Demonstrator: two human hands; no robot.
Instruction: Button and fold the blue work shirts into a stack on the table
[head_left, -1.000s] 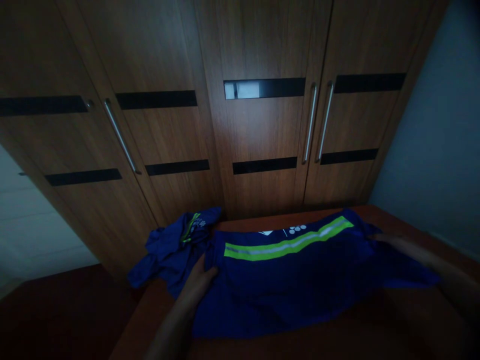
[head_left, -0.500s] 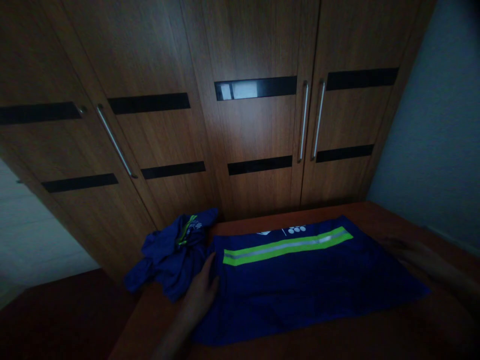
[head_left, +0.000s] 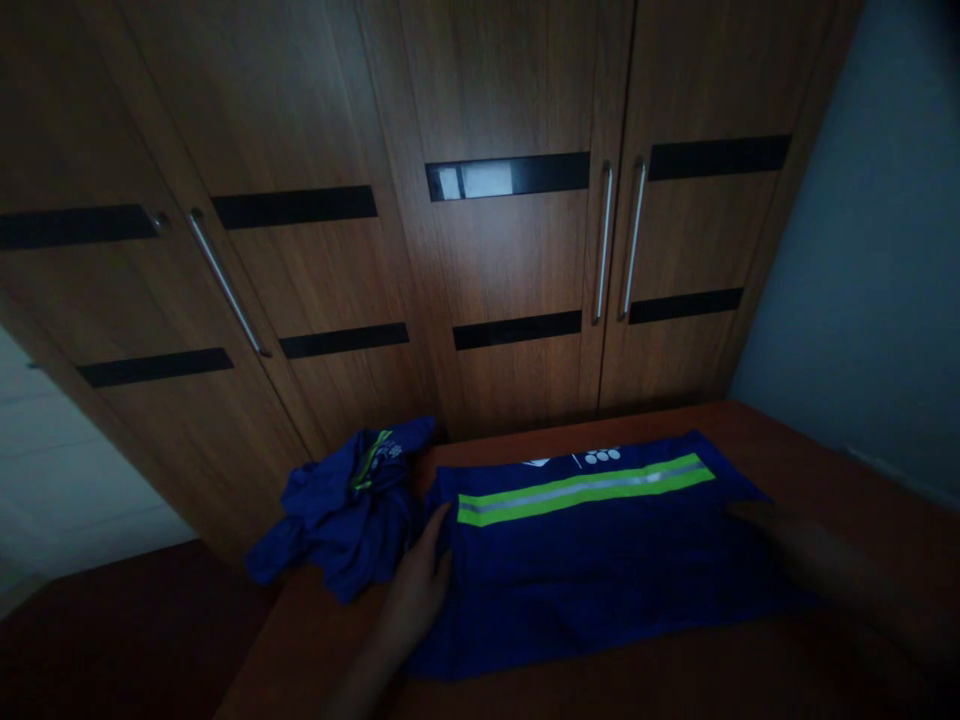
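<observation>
Garment [head_left: 585, 570] now narrower at right, folding apparently further along: right hand [head_left: 787, 540] moved inward, finger grip unclear; left hand [head_left: 420, 585] part-open against left edge.

Is a dark blue garment [head_left: 585, 570], laid out flat in a rough rectangle on the reddish-brown tabletop [head_left: 810, 465], longer from left to right than from near to far. Bears a yellow-green stripe [head_left: 589, 489] with a silver centre along the far side, stopping short of the left and right edges. Shows white print [head_left: 602, 457], including round dots, at the far edge, partly cut off.
</observation>
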